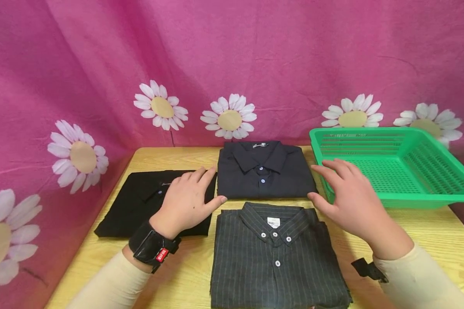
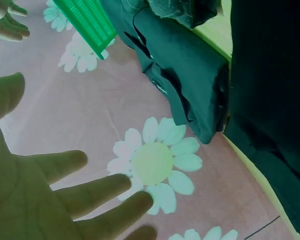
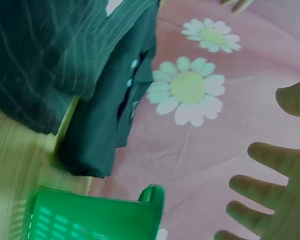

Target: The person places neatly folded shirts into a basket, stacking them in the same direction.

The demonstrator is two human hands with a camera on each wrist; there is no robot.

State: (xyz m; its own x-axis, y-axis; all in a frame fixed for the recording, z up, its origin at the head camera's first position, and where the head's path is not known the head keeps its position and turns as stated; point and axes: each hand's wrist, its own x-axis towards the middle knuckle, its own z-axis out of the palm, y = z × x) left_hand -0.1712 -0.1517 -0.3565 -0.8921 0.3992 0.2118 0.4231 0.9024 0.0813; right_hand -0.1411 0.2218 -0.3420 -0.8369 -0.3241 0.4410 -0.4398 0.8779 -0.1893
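Three folded shirts lie on the wooden table. A dark navy shirt [image 1: 251,180] with a collar and pale buttons lies at the back centre. Nearer to me is a dark pinstriped shirt [image 1: 251,266] with white buttons and a white neck label. A black shirt [image 1: 127,201] lies at the left, partly hidden by my left hand [image 1: 187,201]. That hand hovers with spread fingers and grasps nothing. My right hand [image 1: 353,206], its fingers also spread and holding nothing, hovers between the navy shirt and the green basket [image 1: 410,198]. In both wrist views the hands stand apart from the cloth.
The slotted plastic basket stands at the table's back right corner, its inside bare. A pink curtain [image 1: 278,56] with daisy prints hangs behind and to the left of the table [image 1: 178,156]. Dark straps circle both wrists.
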